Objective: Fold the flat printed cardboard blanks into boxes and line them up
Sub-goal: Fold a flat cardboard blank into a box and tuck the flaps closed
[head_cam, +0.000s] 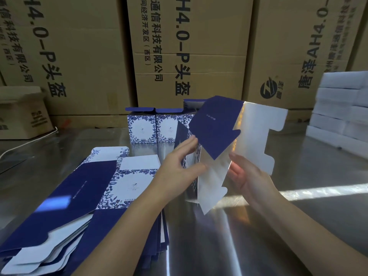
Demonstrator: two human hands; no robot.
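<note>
I hold one blue-and-white printed cardboard blank (235, 140) upright above the metal table, partly opened, its silver inside facing me. My left hand (179, 166) pinches its left panel, thumb on the inside, fingers on the printed outside. My right hand (249, 174) cups the blank from below on the right, fingers straight behind the silver panel. A stack of flat blanks (83, 196) lies at the lower left. A row of folded boxes (155, 126) stands at the back of the table; the held blank hides the row's right end.
Big brown shipping cartons (189, 48) form a wall behind the table. A small open carton (22, 114) sits at the far left. White foam blocks (342, 108) are stacked at the right. The steel table (258, 236) shines with glare.
</note>
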